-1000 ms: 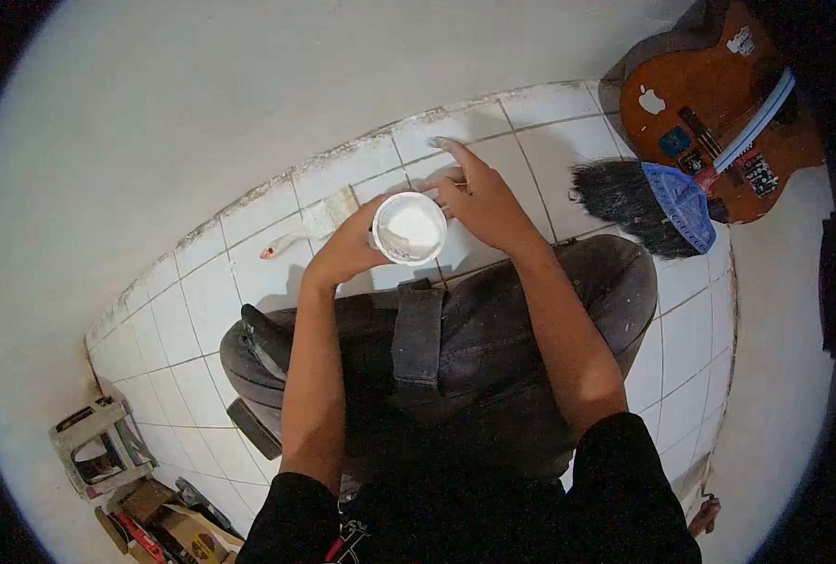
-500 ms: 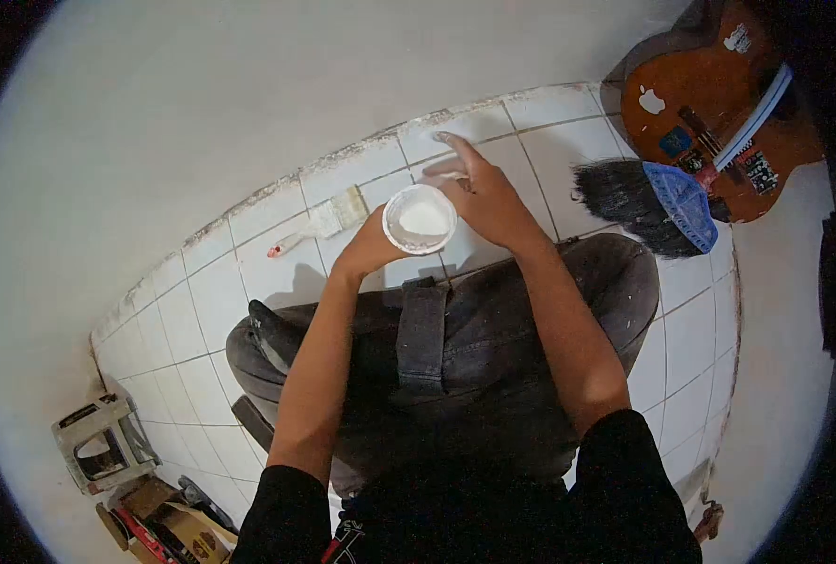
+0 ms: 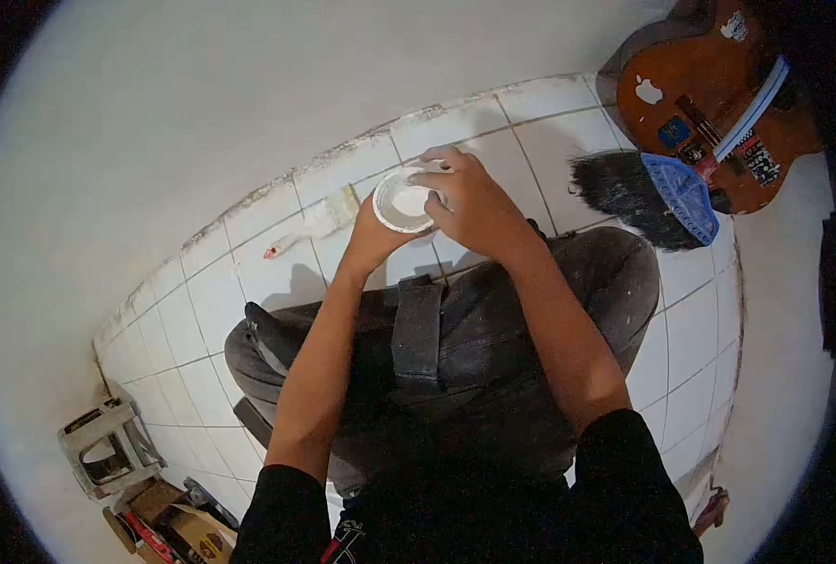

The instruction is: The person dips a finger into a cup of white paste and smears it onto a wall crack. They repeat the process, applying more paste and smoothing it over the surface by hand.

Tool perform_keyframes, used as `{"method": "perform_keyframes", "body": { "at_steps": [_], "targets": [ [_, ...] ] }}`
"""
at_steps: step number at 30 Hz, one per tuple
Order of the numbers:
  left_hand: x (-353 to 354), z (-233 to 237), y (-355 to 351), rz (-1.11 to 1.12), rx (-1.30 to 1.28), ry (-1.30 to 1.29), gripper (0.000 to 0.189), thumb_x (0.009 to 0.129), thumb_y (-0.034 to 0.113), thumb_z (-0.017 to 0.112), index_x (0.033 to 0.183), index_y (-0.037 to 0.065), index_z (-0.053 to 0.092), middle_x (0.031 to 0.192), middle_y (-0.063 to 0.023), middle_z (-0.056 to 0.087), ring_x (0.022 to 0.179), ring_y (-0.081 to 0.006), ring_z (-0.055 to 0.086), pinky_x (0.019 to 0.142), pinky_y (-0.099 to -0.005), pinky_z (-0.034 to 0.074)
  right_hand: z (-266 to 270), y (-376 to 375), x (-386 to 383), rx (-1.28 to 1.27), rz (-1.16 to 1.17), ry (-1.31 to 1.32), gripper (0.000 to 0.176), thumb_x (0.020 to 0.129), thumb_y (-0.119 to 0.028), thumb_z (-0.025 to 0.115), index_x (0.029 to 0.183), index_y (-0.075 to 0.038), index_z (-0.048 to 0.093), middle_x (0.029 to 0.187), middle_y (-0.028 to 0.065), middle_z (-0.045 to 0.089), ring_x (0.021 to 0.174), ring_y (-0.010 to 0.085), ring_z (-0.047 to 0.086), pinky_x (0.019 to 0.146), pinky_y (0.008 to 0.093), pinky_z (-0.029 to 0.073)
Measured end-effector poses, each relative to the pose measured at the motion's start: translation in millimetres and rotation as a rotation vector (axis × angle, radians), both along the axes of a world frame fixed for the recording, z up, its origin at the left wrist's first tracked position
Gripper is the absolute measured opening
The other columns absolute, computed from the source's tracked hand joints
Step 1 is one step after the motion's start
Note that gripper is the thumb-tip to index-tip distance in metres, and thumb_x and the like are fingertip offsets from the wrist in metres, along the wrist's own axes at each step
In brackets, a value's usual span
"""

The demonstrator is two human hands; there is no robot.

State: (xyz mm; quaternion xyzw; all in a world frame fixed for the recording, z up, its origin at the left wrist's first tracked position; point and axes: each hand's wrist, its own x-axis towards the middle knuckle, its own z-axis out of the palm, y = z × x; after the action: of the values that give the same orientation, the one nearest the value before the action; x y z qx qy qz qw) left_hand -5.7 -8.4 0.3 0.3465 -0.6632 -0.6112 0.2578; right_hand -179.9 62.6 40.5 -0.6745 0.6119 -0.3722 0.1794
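Note:
A white round tub [image 3: 406, 202] with pale content inside is held above the tiles, its opening facing up. My left hand [image 3: 376, 239] is wrapped round the tub's left and lower side. Over the tub's right rim is my right hand [image 3: 469, 202], its fingers apart and curved, some of them over the opening; whether they touch the content I cannot tell. A wide paint brush [image 3: 328, 217] with whitish bristles and a red-tipped handle lies on the floor left of the tub.
White floor tiles [image 3: 540, 155] meet a pale wall [image 3: 249, 113] ahead. On the right are a blue and black broom head [image 3: 681, 202] and a brown guitar [image 3: 643, 70]. A grey stool [image 3: 108, 451] and a cardboard box [image 3: 197, 531] stand at lower left.
My right hand has moved from beside the tub to over its rim, its fingers drawn in from the wall side. The tub has shifted slightly left and tilted a little.

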Motion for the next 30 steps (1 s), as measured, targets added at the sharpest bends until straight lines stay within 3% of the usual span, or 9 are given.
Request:
{"method": "perform_keyframes", "body": {
  "at_steps": [3,12,30],
  "targets": [
    [0,1,0,-0.005,0.018,-0.027,0.062,0.067,0.014,0.088,0.121,0.002,0.060,0.115,-0.0086,0.066,0.106,-0.0180,0.062,0.093,-0.0327,0.050,2,0,4,0.125,0.047,0.039,0.035,0.084,-0.011,0.059,0.117,-0.002,0.067,0.133,0.0192,0.050,0.119,0.0371,0.050,0.102,0.0435,0.042],
    [2,-1,-1,-0.006,0.007,-0.023,0.058,0.067,0.013,0.086,0.119,0.003,0.061,0.112,-0.0076,0.067,0.101,-0.0171,0.063,0.090,-0.0323,0.050,1,2,12,0.130,0.034,0.087,0.043,0.084,-0.013,0.060,0.126,-0.004,0.061,0.136,0.0194,0.047,0.118,0.0400,0.049,0.103,0.0456,0.042],
    [3,-5,-2,-0.016,0.021,-0.011,0.059,0.068,0.013,0.085,0.120,0.002,0.060,0.113,-0.0081,0.066,0.103,-0.0174,0.062,0.092,-0.0324,0.050,-1,4,15,0.144,0.019,0.089,0.042,0.085,-0.014,0.059,0.127,-0.009,0.062,0.139,0.0191,0.045,0.120,0.0420,0.046,0.105,0.0470,0.040]
  ]
}}
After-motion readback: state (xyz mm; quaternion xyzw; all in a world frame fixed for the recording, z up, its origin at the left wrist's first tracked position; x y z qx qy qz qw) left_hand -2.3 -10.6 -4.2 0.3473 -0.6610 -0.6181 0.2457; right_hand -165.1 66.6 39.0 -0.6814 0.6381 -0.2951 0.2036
